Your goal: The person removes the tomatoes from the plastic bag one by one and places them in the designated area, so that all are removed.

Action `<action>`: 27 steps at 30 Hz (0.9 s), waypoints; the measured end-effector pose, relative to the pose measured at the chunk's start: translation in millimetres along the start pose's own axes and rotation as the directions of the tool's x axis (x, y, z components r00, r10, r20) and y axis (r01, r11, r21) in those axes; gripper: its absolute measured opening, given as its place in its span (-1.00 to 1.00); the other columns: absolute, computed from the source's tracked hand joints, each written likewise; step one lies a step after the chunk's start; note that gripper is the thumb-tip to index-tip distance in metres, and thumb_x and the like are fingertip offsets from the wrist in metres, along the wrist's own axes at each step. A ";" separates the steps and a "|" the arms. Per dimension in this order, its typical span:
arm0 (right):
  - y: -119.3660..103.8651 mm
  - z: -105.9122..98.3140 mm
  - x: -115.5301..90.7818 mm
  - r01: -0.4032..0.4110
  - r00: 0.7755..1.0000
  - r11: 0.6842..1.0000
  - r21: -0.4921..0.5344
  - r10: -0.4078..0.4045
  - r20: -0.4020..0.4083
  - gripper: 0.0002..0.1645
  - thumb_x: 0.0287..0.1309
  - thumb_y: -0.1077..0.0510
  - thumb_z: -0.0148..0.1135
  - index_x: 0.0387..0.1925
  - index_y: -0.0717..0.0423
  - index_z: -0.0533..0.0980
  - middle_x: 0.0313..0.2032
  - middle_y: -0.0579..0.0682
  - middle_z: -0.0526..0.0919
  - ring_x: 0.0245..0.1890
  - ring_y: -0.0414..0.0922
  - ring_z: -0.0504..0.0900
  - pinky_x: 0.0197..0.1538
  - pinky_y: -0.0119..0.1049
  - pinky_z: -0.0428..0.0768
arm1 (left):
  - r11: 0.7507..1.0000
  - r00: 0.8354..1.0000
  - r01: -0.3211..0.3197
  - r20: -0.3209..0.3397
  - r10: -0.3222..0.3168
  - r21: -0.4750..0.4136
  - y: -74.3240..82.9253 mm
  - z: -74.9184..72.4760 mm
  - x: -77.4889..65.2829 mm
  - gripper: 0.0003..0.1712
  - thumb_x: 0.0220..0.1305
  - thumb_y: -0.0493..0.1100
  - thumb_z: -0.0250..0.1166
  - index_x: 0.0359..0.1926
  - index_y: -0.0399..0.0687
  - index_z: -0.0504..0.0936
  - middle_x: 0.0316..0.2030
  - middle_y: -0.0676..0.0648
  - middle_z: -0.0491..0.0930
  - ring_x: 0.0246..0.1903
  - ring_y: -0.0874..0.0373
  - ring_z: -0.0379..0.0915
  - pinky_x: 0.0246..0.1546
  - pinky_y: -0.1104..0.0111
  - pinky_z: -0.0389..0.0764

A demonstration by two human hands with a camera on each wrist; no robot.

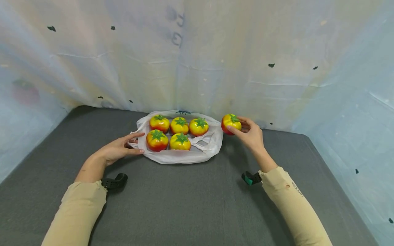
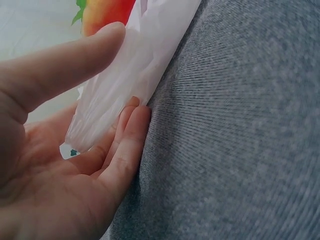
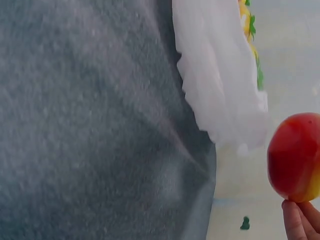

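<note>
A white plastic bag (image 1: 172, 157) lies spread on the dark table, its mouth facing up. Inside it are several red-and-yellow tomatoes (image 1: 157, 140) with green star-shaped leaf tops. My left hand (image 1: 118, 148) rests against the bag's left side, thumb and fingers spread apart and fairly straight. In the left wrist view the bag's edge (image 2: 145, 55) passes between that thumb and the fingers. My right hand (image 1: 253, 136) holds another tomato (image 1: 231, 124) between thumb and fingers, just beyond the bag's right rim. Only the fingertips (image 3: 295, 220) under this tomato show in the right wrist view.
The dark grey cloth-covered table (image 1: 184, 205) extends in front of the bag and to both sides. A pale translucent sheet (image 1: 215, 51) with small dark marks hangs close behind the bag. Similar sheeting (image 1: 363, 136) stands along the right side.
</note>
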State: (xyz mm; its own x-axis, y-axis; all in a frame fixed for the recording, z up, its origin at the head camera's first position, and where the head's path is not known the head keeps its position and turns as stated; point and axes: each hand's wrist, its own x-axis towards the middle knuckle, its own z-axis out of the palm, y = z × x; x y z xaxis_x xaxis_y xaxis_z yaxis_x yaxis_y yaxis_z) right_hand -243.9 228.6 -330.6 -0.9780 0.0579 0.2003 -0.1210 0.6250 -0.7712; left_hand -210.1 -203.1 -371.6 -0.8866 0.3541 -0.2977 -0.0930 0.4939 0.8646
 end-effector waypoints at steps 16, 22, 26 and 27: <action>25.2 0.4 11.2 -0.132 0.990 0.991 -0.034 0.130 -0.057 -0.16 0.02 -0.27 0.35 0.26 0.06 0.39 0.21 0.14 0.49 0.17 0.07 0.51 0.10 -0.01 0.52 | 1.000 1.000 0.010 -0.009 -0.010 0.000 -0.8 1.1 -0.5 -0.02 0.24 0.02 0.31 0.50 -0.03 -0.06 0.34 -0.45 -0.03 0.21 -0.31 0.03 0.12 -0.08 0.30; 33.3 1.1 14.6 -0.153 0.987 0.987 -0.042 0.151 -0.044 -0.19 0.06 -0.20 0.35 0.27 0.10 0.38 0.22 0.18 0.47 0.20 0.10 0.47 0.20 -0.03 0.46 | 1.000 1.000 -0.001 -0.006 0.001 -0.004 -0.6 1.1 -0.2 -0.03 0.24 0.01 0.32 0.50 -0.05 -0.04 0.33 -0.45 -0.01 0.22 -0.31 0.04 0.15 -0.10 0.28; 37.3 3.2 15.6 -0.165 0.986 0.985 -0.054 0.163 -0.026 -0.18 0.08 -0.20 0.34 0.29 0.10 0.36 0.24 0.19 0.45 0.22 0.10 0.45 0.21 -0.03 0.45 | 1.000 1.000 0.002 -0.006 -0.002 0.003 -0.1 1.2 -0.5 -0.02 0.23 0.03 0.32 0.50 -0.04 -0.05 0.33 -0.45 -0.01 0.22 -0.31 0.03 0.17 -0.12 0.26; 37.9 3.9 15.9 -0.168 0.986 0.984 -0.056 0.167 -0.020 -0.17 0.08 -0.20 0.34 0.30 0.11 0.35 0.25 0.19 0.44 0.23 0.10 0.44 0.22 -0.03 0.44 | 1.000 1.000 0.003 -0.006 -0.003 0.003 0.1 1.1 -0.6 -0.01 0.23 0.03 0.32 0.50 -0.04 -0.05 0.33 -0.45 -0.02 0.22 -0.31 0.03 0.17 -0.13 0.26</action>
State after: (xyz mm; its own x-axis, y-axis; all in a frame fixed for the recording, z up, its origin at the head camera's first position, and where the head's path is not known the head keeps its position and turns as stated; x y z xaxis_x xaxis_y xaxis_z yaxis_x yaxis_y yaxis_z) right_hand -264.7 250.2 -359.0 -0.9809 0.1767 0.0809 0.0544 0.6491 -0.7587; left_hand -209.1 -202.4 -371.8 -0.8889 0.3482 -0.2977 -0.0941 0.4973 0.8625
